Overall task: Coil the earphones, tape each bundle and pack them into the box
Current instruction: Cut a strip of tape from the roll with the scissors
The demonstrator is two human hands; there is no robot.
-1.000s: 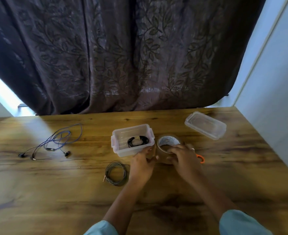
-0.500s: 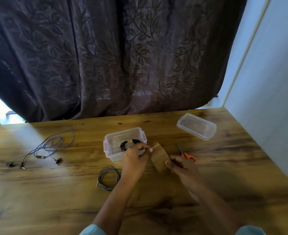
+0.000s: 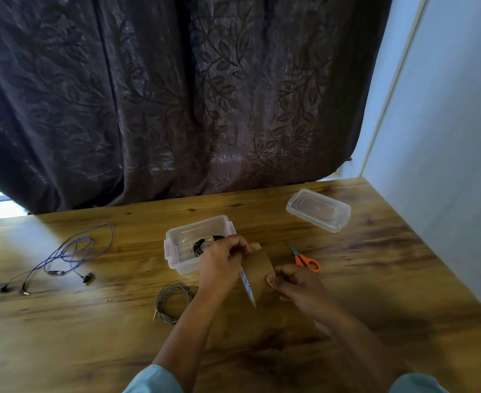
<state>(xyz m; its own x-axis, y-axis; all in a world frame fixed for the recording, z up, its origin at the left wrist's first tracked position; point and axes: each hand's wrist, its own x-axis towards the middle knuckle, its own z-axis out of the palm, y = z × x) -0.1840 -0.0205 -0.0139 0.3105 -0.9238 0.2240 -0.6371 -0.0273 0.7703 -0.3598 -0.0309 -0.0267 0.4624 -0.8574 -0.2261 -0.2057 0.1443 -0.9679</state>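
The brown tape roll (image 3: 257, 272) is turned almost edge-on, its white printed core showing along the near rim. It is held up just right of the clear box (image 3: 177, 251), where a black taped earphone bundle (image 3: 205, 243) lies. The left hand (image 3: 222, 265) curls its fingers over the roll's top; the right hand (image 3: 294, 283) pinches its right side, perhaps at a loose end. A grey coiled earphone (image 3: 172, 303) lies beside the left wrist.

tape roll (image 3: 257, 268) — brown | scissors (image 3: 304, 260) — orange (handles) | curtain (image 3: 177, 95) leaf-patterned
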